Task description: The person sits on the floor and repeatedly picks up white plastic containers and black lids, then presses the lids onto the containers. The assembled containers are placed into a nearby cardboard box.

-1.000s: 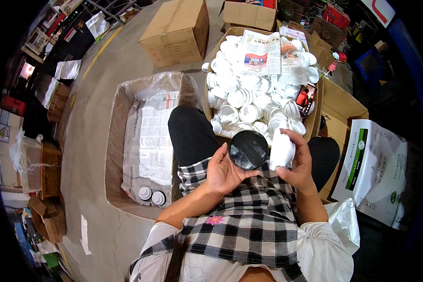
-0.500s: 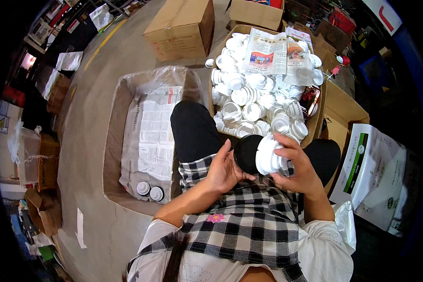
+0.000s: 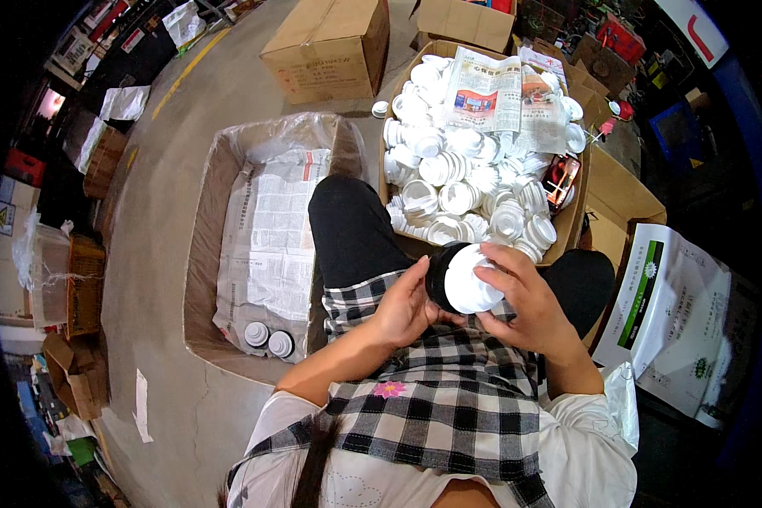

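Observation:
Over my lap, my left hand (image 3: 400, 311) is closed around the side of a round black ring-like part (image 3: 436, 279). My right hand (image 3: 529, 298) grips a white stepped plastic cap (image 3: 470, 286) from the right, fingers over its top edge and thumb below. The cap sits against the black part's face and covers most of it. Just beyond my hands, a large carton (image 3: 580, 222) is heaped with similar white caps (image 3: 457, 196). In the lined box at left, two white caps with dark rims (image 3: 256, 334) lie in the near corner.
The left box (image 3: 196, 279) is lined with plastic and newspaper (image 3: 271, 229). More newspaper (image 3: 483, 93) covers part of the heap. A closed carton (image 3: 326, 59) stands beyond on the floor, near one loose cap (image 3: 380, 108). A white printed package (image 3: 665, 313) leans at right.
The white cap has come over against the black part and now faces up toward me, hiding more of it. My right hand has shifted slightly left with it.

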Demonstrator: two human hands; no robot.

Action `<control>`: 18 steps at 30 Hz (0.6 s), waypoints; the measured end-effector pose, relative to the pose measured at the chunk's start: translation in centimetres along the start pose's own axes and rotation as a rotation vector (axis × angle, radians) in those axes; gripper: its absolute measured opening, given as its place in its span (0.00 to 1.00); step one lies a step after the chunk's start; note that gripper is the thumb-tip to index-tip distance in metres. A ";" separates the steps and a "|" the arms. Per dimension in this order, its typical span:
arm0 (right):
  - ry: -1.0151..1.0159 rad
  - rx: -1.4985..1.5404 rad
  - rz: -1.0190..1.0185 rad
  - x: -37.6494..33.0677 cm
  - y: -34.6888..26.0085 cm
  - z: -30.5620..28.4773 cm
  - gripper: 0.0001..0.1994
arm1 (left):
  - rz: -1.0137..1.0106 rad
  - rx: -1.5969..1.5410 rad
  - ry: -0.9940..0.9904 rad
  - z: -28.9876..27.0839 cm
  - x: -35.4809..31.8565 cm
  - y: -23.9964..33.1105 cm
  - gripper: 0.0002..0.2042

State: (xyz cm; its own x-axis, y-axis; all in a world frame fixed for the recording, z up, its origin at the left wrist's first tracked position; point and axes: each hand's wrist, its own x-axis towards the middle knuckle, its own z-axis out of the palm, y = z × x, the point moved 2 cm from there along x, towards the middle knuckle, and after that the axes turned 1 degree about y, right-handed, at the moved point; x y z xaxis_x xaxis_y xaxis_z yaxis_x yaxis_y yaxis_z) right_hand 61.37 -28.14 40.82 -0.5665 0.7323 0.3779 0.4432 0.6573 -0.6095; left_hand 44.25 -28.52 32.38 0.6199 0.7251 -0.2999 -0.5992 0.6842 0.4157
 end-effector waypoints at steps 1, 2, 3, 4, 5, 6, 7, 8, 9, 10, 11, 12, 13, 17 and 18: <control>-0.008 -0.007 -0.001 0.0 0.0 0.1 0.30 | 0.004 0.023 0.010 0.0 -0.1 -0.1 0.26; -0.013 -0.004 0.004 0.0 0.0 0.3 0.30 | 0.009 0.046 0.021 0.1 -0.2 -0.2 0.26; -0.019 -0.001 0.010 0.0 0.0 0.4 0.30 | 0.013 0.068 0.031 0.1 -0.3 -0.2 0.25; -0.024 0.002 0.015 0.0 0.0 0.6 0.30 | 0.024 0.090 0.045 0.2 -0.4 -0.2 0.25; -0.024 0.008 0.012 -0.1 0.0 0.7 0.30 | 0.035 0.111 0.058 0.3 -0.5 -0.2 0.25; -0.023 0.013 0.009 -0.1 0.1 0.8 0.30 | 0.046 0.133 0.071 0.3 -0.5 -0.1 0.25; -0.023 0.018 0.006 -0.1 0.1 0.9 0.30 | 0.040 0.115 0.070 0.4 -0.6 -0.2 0.24; -0.024 0.017 0.008 -0.2 0.1 1.0 0.30 | 0.035 0.096 0.068 0.5 -0.6 -0.2 0.22; -0.025 0.016 0.009 -0.2 0.1 1.0 0.30 | 0.029 0.079 0.067 0.5 -0.7 -0.2 0.21; -0.025 0.014 0.010 -0.2 0.1 1.1 0.31 | 0.030 0.092 0.051 0.4 -0.7 -0.2 0.22; -0.025 0.021 0.018 -0.2 0.0 1.1 0.30 | 0.031 0.106 0.035 0.3 -0.7 -0.2 0.22; -0.025 0.028 0.026 -0.2 0.0 1.1 0.30 | 0.033 0.119 0.020 0.2 -0.8 -0.2 0.22; -0.025 0.035 0.033 -0.2 0.0 1.1 0.30 | 0.032 0.119 0.024 0.2 -0.8 -0.2 0.22; -0.002 0.041 0.035 -0.5 0.2 1.3 0.29 | 0.028 0.173 0.085 0.7 -0.9 -0.4 0.23; -0.003 0.025 0.034 -0.4 0.1 1.5 0.29 | 0.031 0.203 0.114 0.9 -0.9 -0.4 0.23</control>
State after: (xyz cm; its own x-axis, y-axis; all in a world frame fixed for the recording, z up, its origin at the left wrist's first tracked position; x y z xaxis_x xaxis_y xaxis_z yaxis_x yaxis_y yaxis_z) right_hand 60.60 -28.69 39.54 -0.5535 0.7535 0.3548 0.4445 0.6276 -0.6392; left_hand 44.34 -29.51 33.30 0.5348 0.7573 -0.3748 -0.4955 0.6403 0.5869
